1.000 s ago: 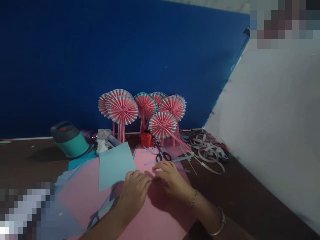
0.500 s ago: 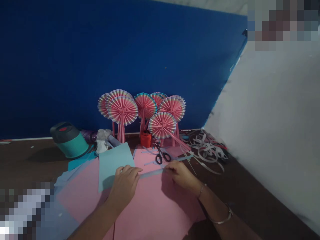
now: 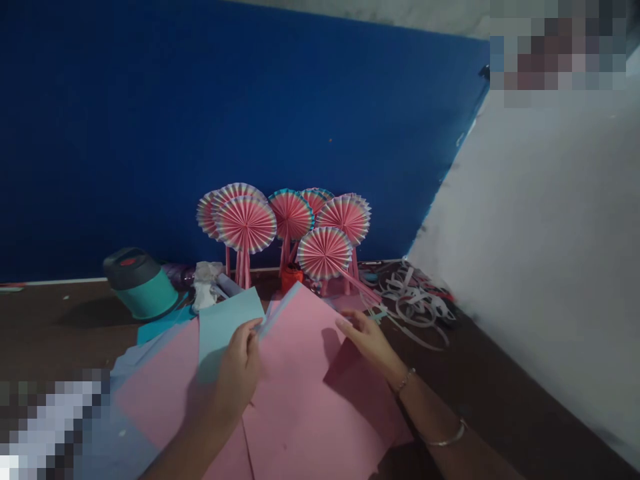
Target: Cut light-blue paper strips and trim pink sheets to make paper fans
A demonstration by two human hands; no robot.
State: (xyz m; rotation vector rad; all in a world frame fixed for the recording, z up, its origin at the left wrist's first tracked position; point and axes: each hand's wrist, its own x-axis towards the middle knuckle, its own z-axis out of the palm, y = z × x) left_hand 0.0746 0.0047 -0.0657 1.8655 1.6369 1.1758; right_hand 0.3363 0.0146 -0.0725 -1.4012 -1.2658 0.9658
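My left hand pinches the near-left edge of a large pink paper sheet and lifts it, so its far corner stands up in front of the fans. My right hand rests with fingers stretched out on the sheet's right edge. A light blue sheet lies just left of my left hand. Several pink pleated paper fans on sticks stand against the blue wall behind.
A teal container with a dark lid sits at the left. Curled paper strips lie at the right, beside a slanted white board. More pink and pale blue sheets cover the brown table.
My hands moved apart along a folded strip, then the pink sheet was opened and raised. It now hides the scissors and the red pot that showed earlier.
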